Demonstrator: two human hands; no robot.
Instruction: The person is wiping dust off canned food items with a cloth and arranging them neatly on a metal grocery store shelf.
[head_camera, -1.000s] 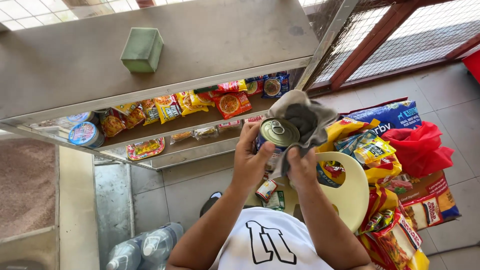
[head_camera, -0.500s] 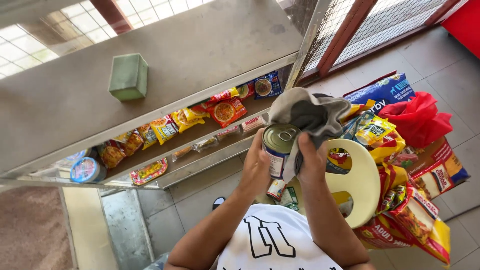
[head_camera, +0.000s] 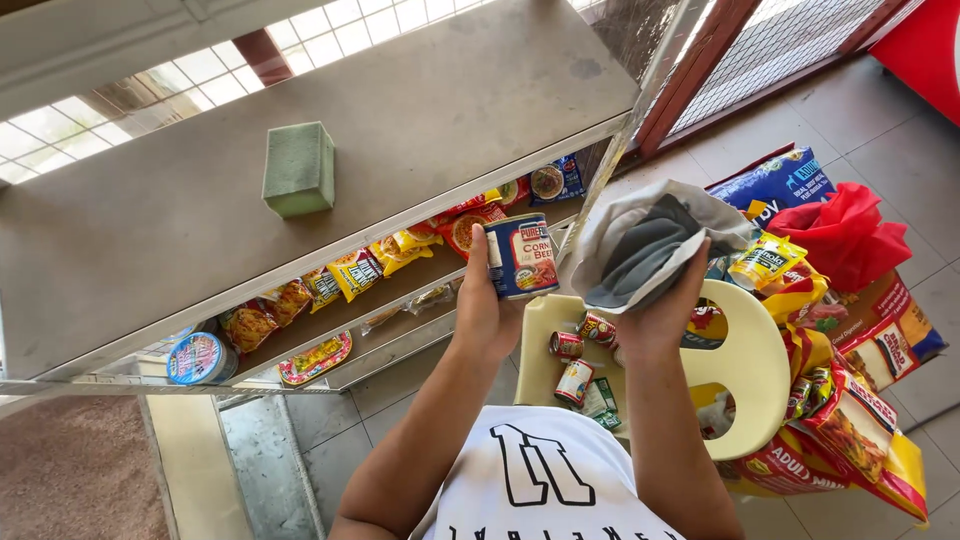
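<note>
My left hand (head_camera: 484, 312) grips a blue and red tin can (head_camera: 522, 256), held upright just below the front edge of the grey metal shelf top (head_camera: 420, 130). Beside it, my right hand (head_camera: 662, 312) holds a crumpled grey cloth (head_camera: 645, 247), apart from the can. Under both hands stands a pale yellow plastic chair (head_camera: 752, 370) with several small cans (head_camera: 580, 352) lying on its seat.
A green sponge block (head_camera: 299, 169) lies on the shelf top. Snack packets (head_camera: 352, 274) line the lower shelf, with a round blue tub (head_camera: 199, 358) at its left end. Bags of goods (head_camera: 850, 380), a blue sack (head_camera: 785, 185) and a red bag (head_camera: 852, 233) crowd the tiled floor to the right.
The cloth has come off the can: my hands have separated, the left one turning the can upright and moving it left toward the shelf, the right one carrying the cloth away to the right.
</note>
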